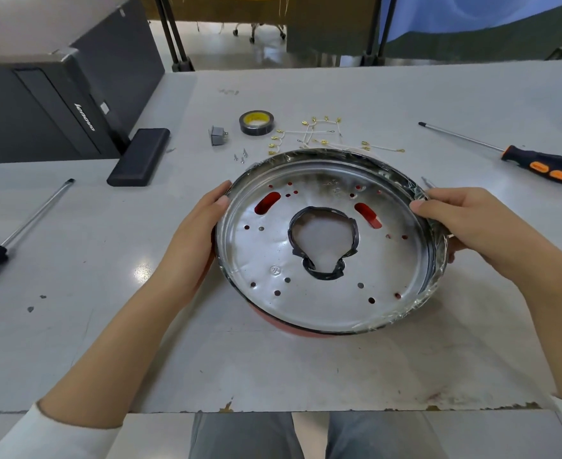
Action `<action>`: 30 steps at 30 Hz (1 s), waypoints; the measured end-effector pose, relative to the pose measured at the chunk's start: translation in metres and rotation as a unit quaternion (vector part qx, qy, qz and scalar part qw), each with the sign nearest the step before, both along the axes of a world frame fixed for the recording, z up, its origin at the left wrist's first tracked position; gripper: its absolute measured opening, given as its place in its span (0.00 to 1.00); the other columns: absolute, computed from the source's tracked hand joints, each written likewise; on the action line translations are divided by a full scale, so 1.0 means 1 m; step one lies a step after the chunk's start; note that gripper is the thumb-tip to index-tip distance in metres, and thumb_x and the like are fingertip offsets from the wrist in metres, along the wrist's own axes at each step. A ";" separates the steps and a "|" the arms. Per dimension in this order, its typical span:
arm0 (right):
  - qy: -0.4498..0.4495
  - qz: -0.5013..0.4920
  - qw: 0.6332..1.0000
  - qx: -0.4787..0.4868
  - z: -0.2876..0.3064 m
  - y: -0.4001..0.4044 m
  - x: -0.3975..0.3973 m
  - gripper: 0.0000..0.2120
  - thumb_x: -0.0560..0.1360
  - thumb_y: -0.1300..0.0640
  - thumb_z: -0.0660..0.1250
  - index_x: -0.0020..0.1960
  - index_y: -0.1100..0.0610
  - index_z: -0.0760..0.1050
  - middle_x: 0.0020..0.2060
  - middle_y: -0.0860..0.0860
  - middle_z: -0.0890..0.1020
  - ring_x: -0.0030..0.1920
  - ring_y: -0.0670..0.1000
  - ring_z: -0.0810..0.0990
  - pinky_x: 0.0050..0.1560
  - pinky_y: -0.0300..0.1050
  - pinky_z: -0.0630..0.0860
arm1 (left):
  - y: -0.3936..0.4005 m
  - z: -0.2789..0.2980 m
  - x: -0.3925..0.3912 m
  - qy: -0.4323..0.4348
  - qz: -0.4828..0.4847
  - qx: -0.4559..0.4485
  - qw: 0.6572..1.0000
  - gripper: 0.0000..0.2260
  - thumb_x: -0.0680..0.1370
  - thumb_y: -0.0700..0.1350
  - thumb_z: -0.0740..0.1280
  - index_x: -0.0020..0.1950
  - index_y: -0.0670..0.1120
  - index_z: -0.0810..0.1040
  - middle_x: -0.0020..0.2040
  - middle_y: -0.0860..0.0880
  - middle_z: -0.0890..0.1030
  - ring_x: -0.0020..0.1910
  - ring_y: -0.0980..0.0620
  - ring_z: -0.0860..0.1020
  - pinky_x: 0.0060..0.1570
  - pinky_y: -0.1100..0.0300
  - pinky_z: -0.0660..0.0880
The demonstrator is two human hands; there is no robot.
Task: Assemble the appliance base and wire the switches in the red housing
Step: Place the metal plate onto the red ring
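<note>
A round shiny metal base plate (pixel 326 303) sits inside a red housing (pixel 292 327), whose red edge shows below it and through two slots. The plate has a taped central cutout and several small holes. My left hand (pixel 193 240) grips the left rim, thumb on top. On the right rim, my right hand (pixel 471 226) holds it the same way. Behind the plate lie white wires with brass terminals (pixel 319 134), a grey switch (pixel 218 134) and small screws (pixel 241 156).
A roll of black tape (pixel 256 122) lies behind the plate. An orange-handled screwdriver (pixel 518 157) is at the right, a dark-handled one (pixel 11 236) at the left. A black bar-shaped block (pixel 140 156) and a black computer case (pixel 41 107) stand at the back left.
</note>
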State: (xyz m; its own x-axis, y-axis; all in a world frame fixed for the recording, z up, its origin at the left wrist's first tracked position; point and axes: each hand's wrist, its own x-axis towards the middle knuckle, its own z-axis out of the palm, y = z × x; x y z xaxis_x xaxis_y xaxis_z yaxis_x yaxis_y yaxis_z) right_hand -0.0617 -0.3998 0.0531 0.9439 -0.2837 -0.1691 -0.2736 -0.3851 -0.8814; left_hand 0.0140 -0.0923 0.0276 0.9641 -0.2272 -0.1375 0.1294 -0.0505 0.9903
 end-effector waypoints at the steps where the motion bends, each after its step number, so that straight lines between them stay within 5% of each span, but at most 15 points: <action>1: 0.000 0.005 1.000 0.000 0.001 0.000 -0.001 0.09 0.76 0.54 0.65 0.41 0.51 0.83 0.33 0.60 0.74 0.25 0.52 0.71 0.21 0.38 0.69 | 0.001 0.000 0.000 -0.005 0.003 0.005 1.000 0.21 0.77 0.54 0.61 0.70 0.55 0.71 0.66 0.57 0.77 0.64 0.56 0.75 0.68 0.50 0.68; 6: -0.013 0.014 0.999 0.033 0.003 0.000 -0.004 0.16 0.75 0.58 0.67 0.40 0.36 0.81 0.31 0.51 0.76 0.24 0.45 0.67 0.19 0.37 0.62 | 0.004 -0.001 -0.008 -0.026 -0.039 0.027 0.999 0.17 0.79 0.53 0.57 0.66 0.55 0.76 0.62 0.54 0.80 0.62 0.52 0.77 0.67 0.45 0.69; 16: -0.036 0.009 0.999 0.002 0.001 0.005 0.011 0.10 0.76 0.57 0.63 0.44 0.49 0.82 0.31 0.56 0.74 0.25 0.49 0.67 0.19 0.38 0.65 | 0.005 -0.001 -0.013 -0.045 0.011 0.030 0.998 0.14 0.80 0.51 0.57 0.62 0.60 0.78 0.58 0.59 0.82 0.59 0.58 0.79 0.63 0.52 0.72; 21: -0.055 -0.015 0.998 0.009 0.000 0.004 0.010 0.10 0.75 0.57 0.63 0.43 0.48 0.83 0.34 0.57 0.78 0.30 0.52 0.73 0.29 0.44 0.72 | 0.005 0.000 -0.015 -0.068 0.011 0.064 0.996 0.15 0.83 0.48 0.54 0.62 0.57 0.78 0.53 0.54 0.83 0.48 0.52 0.80 0.48 0.58 0.73; 24: -0.059 -0.013 0.998 0.008 -0.003 0.003 0.008 0.09 0.74 0.56 0.63 0.42 0.49 0.82 0.35 0.57 0.78 0.30 0.51 0.74 0.29 0.43 0.73 | 0.005 -0.002 -0.017 -0.089 0.012 0.077 0.993 0.16 0.83 0.47 0.53 0.63 0.56 0.78 0.49 0.55 0.83 0.41 0.59 0.78 0.42 0.63 0.70; 30: -0.052 -0.022 0.998 0.011 -0.006 0.003 0.009 0.11 0.75 0.55 0.64 0.40 0.45 0.83 0.31 0.53 0.77 0.26 0.48 0.73 0.24 0.39 0.72 | 0.006 -0.003 -0.018 -0.101 0.023 0.083 0.991 0.16 0.83 0.46 0.53 0.64 0.55 0.77 0.52 0.58 0.82 0.46 0.63 0.78 0.46 0.64 0.70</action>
State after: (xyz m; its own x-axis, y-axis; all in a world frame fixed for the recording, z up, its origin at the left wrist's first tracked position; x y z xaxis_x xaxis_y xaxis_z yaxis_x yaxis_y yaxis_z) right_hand -0.0523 -0.3966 0.0468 0.9432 -0.3232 -0.0767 -0.1962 -0.3556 -0.9138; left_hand -0.0045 -0.0867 0.0246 0.9844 -0.1737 0.0271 -0.0644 -0.2132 0.9749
